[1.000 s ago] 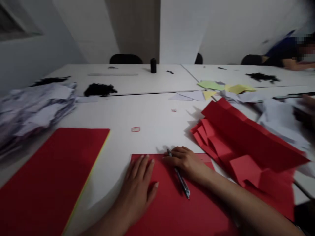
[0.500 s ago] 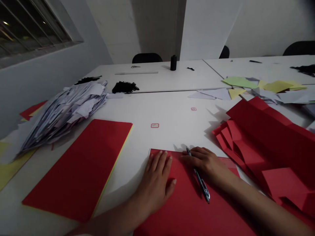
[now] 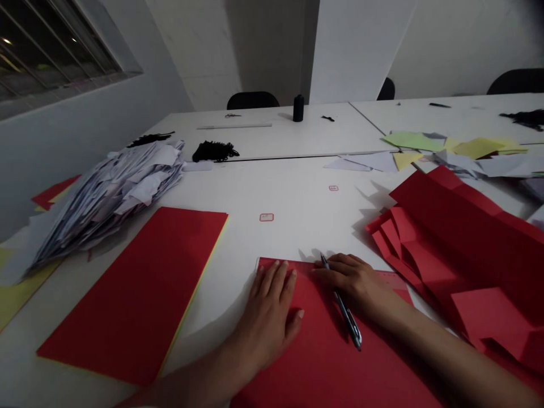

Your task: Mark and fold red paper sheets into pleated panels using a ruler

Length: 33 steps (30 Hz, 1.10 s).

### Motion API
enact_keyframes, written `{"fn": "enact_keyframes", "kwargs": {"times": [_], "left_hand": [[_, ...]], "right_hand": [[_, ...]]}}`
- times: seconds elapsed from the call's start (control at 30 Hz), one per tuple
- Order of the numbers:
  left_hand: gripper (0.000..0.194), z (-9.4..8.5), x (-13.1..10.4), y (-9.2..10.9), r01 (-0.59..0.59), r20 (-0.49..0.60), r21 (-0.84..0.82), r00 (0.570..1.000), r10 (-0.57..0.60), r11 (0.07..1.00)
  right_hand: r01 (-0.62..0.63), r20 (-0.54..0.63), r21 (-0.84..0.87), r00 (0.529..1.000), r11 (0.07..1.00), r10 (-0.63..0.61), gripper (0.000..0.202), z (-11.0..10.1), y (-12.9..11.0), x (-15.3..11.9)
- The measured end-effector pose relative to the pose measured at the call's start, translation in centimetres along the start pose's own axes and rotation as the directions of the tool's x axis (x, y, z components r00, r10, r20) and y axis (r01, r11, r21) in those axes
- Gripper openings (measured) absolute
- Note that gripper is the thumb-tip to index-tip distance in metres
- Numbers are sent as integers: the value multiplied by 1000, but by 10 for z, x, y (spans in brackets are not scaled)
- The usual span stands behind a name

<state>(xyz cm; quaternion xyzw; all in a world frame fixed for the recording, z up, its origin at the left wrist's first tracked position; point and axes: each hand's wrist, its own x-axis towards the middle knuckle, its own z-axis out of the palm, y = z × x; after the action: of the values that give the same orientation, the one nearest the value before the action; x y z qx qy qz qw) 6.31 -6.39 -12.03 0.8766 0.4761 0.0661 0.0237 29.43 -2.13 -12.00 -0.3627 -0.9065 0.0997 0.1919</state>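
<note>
A red sheet of paper (image 3: 314,362) lies on the white table in front of me. My left hand (image 3: 270,309) rests flat on its upper left part, fingers stretched towards the far edge and thumb apart. A clear strip with fine marks, like a see-through ruler (image 3: 393,278), lies across the sheet's far edge, partly covered by both hands. My right hand (image 3: 357,283) rests on the sheet's far right part and holds a pen (image 3: 348,320) between its fingers. The pen tip points away from me, its clip end towards me.
A red and yellow paper stack (image 3: 140,289) lies left, beside a heap of white papers (image 3: 114,198). Folded red paper (image 3: 467,243) stands at the right. Farther off are black thread (image 3: 215,151), a black spool (image 3: 298,108), a long ruler-like strip (image 3: 233,126) and paper scraps (image 3: 414,141).
Both hands, the pen and the red sheet stay in place. Only the camera's view has shifted very slightly.
</note>
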Motion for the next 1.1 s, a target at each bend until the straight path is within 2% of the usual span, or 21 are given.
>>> {"fn": "enact_keyframes", "kwargs": {"times": [1.1], "left_hand": [[53,0,2,-2,-18,-20,-4,1000,18,1000]], "right_hand": [[6,1,-10,1000,1000,-6,26,-1,1,2]]}}
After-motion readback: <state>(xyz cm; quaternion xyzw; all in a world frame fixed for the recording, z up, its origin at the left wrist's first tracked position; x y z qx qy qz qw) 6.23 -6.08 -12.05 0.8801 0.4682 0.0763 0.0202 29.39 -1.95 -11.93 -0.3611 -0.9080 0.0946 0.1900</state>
